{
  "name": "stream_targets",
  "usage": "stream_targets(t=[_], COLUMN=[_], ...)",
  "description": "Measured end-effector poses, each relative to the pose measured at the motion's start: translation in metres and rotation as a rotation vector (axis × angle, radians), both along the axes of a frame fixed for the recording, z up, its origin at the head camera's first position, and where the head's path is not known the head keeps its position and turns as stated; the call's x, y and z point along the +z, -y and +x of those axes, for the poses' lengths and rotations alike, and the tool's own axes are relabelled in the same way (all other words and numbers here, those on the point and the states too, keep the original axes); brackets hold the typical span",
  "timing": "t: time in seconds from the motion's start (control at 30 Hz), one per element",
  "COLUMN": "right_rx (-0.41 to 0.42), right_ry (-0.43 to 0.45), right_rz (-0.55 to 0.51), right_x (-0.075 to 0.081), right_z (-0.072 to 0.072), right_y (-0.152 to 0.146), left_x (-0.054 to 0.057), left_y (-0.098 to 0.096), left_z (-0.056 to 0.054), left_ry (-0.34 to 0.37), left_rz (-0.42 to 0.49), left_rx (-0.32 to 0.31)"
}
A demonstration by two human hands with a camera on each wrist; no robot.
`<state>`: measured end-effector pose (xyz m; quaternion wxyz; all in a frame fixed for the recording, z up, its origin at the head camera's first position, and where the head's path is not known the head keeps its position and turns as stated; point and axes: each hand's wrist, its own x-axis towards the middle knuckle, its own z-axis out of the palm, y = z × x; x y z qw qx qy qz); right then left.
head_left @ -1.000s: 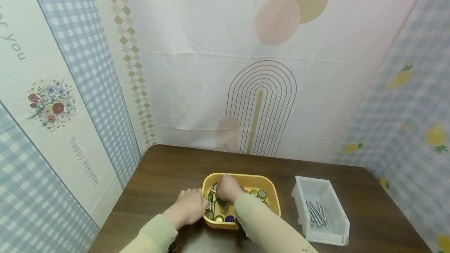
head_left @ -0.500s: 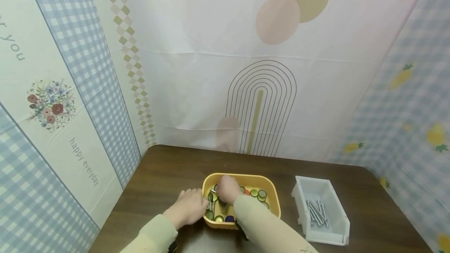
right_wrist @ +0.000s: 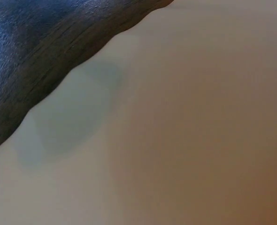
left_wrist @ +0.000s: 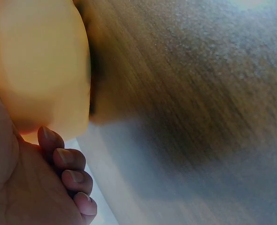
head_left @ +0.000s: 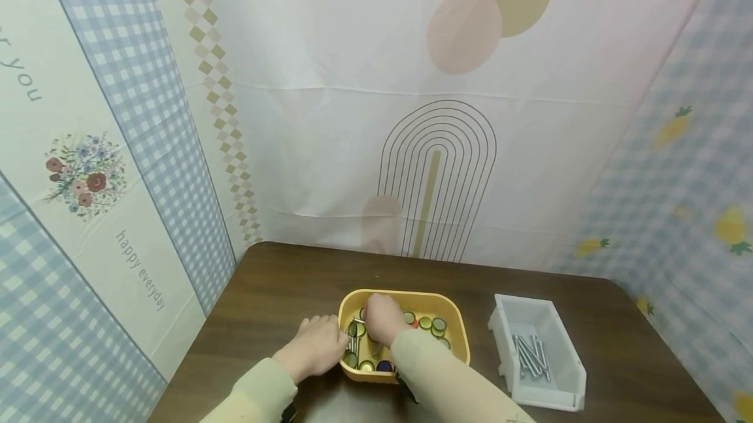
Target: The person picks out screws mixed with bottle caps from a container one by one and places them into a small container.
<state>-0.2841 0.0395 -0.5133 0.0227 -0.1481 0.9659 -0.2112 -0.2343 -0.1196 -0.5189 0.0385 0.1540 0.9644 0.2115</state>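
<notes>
A yellow bin [head_left: 426, 296] on the table holds bottle caps [head_left: 425, 323] and several metal bolts [head_left: 354, 346]. My left hand [head_left: 317, 343] grips its left side, the thumb at the rim; in the left wrist view curled fingers [left_wrist: 73, 179] lie against the bin's outer wall [left_wrist: 40, 70]. Inside the bin's left half is my right hand [head_left: 384, 320], knuckles up and fingers pointing down among the caps and bolts. A silver bolt end [head_left: 359, 321] shows at its left edge. The hand's own back hides the right fingertips, so I cannot tell whether they pinch a bolt.
To the right stands a white bin [head_left: 566, 351] with several long silver bolts [head_left: 531, 357] in it. The brown table [head_left: 294, 272] meets a patterned cloth [head_left: 317, 168] at the back. A blurred pale surface [right_wrist: 185, 122] fills most of the right wrist view.
My right hand has shifted very slightly to the right inside the yellow bin, and a few caps beside it have moved a little. The left hand and the white bin stay put.
</notes>
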Motion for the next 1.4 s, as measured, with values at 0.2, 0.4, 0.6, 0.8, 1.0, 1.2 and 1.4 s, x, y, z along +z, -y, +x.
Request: stream_targets(t=[0.2, 0.4, 0.6, 0.8, 1.0, 1.2, 1.4], right_rx=[0.009, 0.035, 0.018, 0.016, 0.071, 0.044, -0.039], right_ry=[0.000, 0.012, 0.046, 0.081, 0.182, 0.391, 0.486], right_rz=[-0.005, 0.000, -0.043, -0.141, -0.210, -0.496, -0.644], right_x=[-0.003, 0.000, 0.009, 0.017, 0.026, 0.036, 0.035], right_z=[0.001, 0.004, 0.006, 0.004, 0.005, 0.008, 0.004], right_y=[-0.004, -0.009, -0.017, -0.034, -0.055, -0.079, -0.100], left_x=[0.002, 0.002, 0.000, -0.001, 0.000, 0.003, 0.004], left_y=[-0.002, -0.004, -0.004, -0.003, -0.002, -0.002, -0.002], left_z=[0.001, 0.001, 0.000, 0.000, 0.000, 0.000, 0.000], left_ry=[-0.001, 0.006, 0.024, 0.044, 0.056, 0.063, 0.076], left_rz=[-0.005, -0.013, -0.024, -0.013, -0.019, -0.021, -0.024], left_rx=[-0.003, -0.004, 0.008, 0.015, 0.019, 0.020, 0.020])
